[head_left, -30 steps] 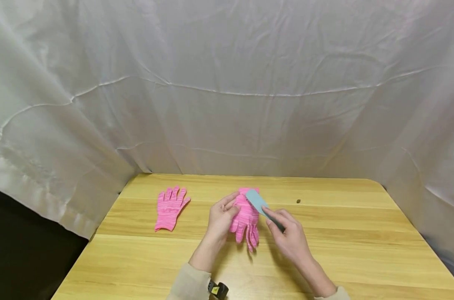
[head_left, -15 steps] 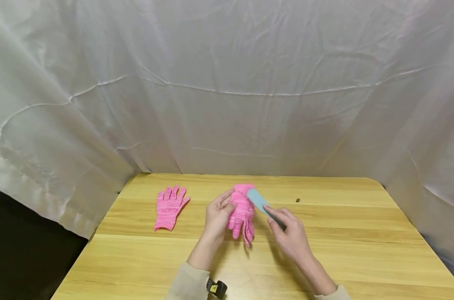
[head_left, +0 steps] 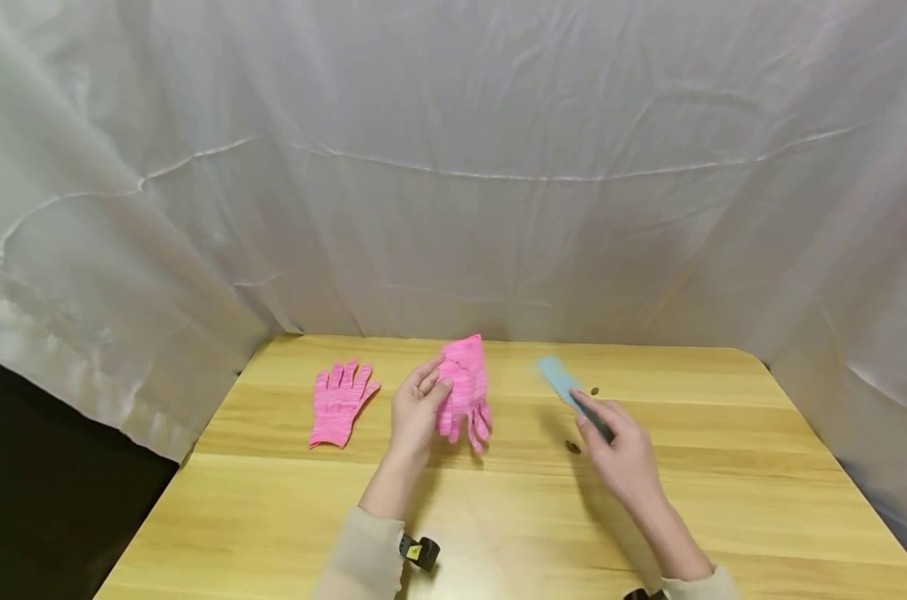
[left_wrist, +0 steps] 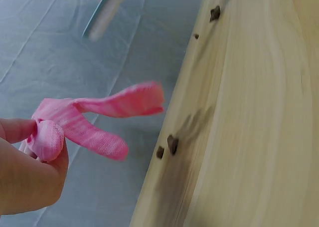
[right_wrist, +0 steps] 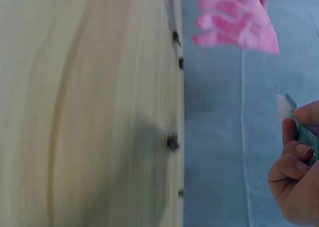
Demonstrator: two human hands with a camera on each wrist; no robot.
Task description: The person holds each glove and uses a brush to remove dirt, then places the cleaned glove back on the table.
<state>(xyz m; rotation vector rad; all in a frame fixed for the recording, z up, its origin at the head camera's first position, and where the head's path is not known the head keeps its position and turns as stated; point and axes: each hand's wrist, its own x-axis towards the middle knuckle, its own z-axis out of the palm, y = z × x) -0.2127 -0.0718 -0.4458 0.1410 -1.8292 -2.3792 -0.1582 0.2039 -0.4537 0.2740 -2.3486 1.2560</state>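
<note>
In the head view my left hand (head_left: 414, 410) pinches a pink knitted glove (head_left: 464, 377) above the table, its cuff up and its fingers hanging down. In the left wrist view the glove (left_wrist: 99, 137) is gripped between thumb and fingers. To the right, my right hand (head_left: 624, 450) holds a small brush (head_left: 557, 377) with a light blue back, apart from the glove. White bristles show on the brush (right_wrist: 285, 107) in the right wrist view. A second pink glove (head_left: 339, 405) lies flat on the table, left of my left hand.
Small dark lumps lie on the wooden table (head_left: 288, 517), one dark lump (head_left: 594, 391) beyond my right hand and another dark lump (head_left: 573, 447) beside it. A grey curtain (head_left: 453, 250) stands behind the table and along its sides.
The brush has come off the glove and moved right with my right hand. My left hand has moved the glove left and farther up. A dark lump now shows beside my right hand.
</note>
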